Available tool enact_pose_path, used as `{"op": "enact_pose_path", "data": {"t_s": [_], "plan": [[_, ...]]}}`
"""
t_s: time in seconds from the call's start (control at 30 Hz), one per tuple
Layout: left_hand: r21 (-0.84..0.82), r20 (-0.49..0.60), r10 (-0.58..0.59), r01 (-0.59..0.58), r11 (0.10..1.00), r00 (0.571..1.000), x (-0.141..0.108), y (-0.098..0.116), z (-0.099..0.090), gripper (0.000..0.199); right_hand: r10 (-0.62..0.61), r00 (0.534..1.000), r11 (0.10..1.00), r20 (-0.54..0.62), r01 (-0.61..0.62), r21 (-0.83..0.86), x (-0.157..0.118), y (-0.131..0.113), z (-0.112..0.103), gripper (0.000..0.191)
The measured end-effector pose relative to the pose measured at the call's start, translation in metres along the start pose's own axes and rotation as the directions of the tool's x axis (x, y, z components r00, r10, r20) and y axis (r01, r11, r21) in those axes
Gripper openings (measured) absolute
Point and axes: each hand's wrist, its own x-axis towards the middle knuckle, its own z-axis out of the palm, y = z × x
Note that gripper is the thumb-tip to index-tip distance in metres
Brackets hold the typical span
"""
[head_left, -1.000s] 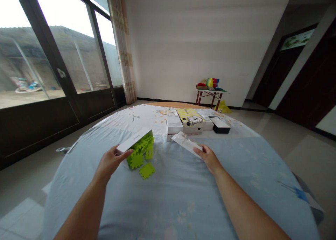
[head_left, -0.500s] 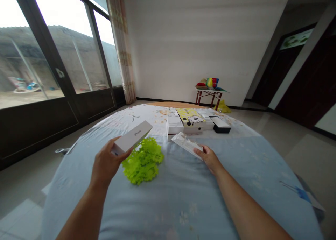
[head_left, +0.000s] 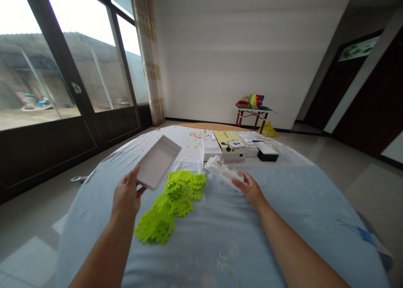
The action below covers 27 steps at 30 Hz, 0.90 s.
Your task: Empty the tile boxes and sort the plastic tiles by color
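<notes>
Your left hand (head_left: 126, 196) has its grip clenched on the near corner of a shallow white box (head_left: 158, 162), thumb on the rim and fingers underneath, with the open side tipped up toward you and nothing visible inside. Held by one corner like that, it looks light and thin-walled, probably card, so it should flex if you squeeze; a hold along a long side wall would likely twist less than the corner does.

Just right of and below that grip, the green pieces (head_left: 171, 200) lie loose on the bed (head_left: 283, 204) in a scatter running from near your left wrist up toward the far end of the box. They look like flat, toothed foam or soft plastic tiles: light, bendy, not fragile, and some seem to sit interlocked, so lifting one may drag its neighbours. Pinch a single tile by an outer edge.

Further right, your right hand (head_left: 250, 186) is grasping the near end of a white moulded tray (head_left: 224, 171), which angles up and away from the grip. It looks thin and springy, with cut-outs, so it may buckle if pressed in the middle.

Beyond that grip sit the stacked boxes (head_left: 231, 147) and a black box (head_left: 267, 151), untouched.
</notes>
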Motion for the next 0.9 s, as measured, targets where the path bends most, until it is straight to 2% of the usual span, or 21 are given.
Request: {"op": "enact_pose_path", "data": {"t_s": [0.1,0.23,0.4,0.5,0.57,0.67,0.73,0.77,0.83,0.9], "plan": [[-0.037,0.065,-0.089,0.092,0.995,0.994,-0.007,0.0,0.007,0.031,-0.084,0.996,0.995,-0.017,0.083,-0.06,-0.002,-0.009,0.005,0.06],[0.027,0.154,-0.206,0.204,0.979,0.966,-0.017,0.0,0.011,0.034,-0.228,0.973,0.97,0.033,0.23,-0.078,-0.007,-0.031,0.014,0.055],[0.179,0.172,-0.204,0.173,0.969,0.964,-0.016,-0.003,0.007,0.046,-0.385,0.917,0.91,0.1,0.396,-0.126,-0.007,-0.073,0.023,0.055],[0.236,0.221,-0.24,0.187,0.954,0.945,-0.012,-0.008,0.003,0.05,-0.429,0.881,0.872,0.199,0.461,-0.166,0.0,-0.1,0.033,0.056],[0.256,0.258,-0.272,0.206,0.944,0.927,-0.011,-0.01,0.001,0.051,-0.448,0.84,0.832,0.306,0.517,-0.201,0.005,-0.115,0.043,0.057],[0.256,0.299,-0.314,0.241,0.936,0.901,-0.011,-0.012,0.001,0.051,-0.481,0.733,0.751,0.481,0.628,-0.206,0.01,-0.13,0.063,0.062],[0.234,0.318,-0.332,0.266,0.935,0.888,-0.012,-0.011,0.002,0.051,-0.504,0.667,0.707,0.549,0.683,-0.18,0.011,-0.133,0.074,0.071],[0.22,0.323,-0.337,0.276,0.936,0.885,-0.012,-0.009,0.002,0.05,-0.513,0.653,0.7,0.556,0.694,-0.169,0.011,-0.133,0.078,0.075],[0.195,0.307,-0.338,0.289,0.937,0.89,-0.012,-0.007,0.001,0.048,-0.524,0.679,0.724,0.514,0.674,-0.151,0.011,-0.13,0.081,0.081],[0.164,0.257,-0.336,0.302,0.939,0.906,-0.009,-0.004,-0.001,0.044,-0.511,0.755,0.79,0.412,0.601,-0.12,0.013,-0.119,0.078,0.076]]}}
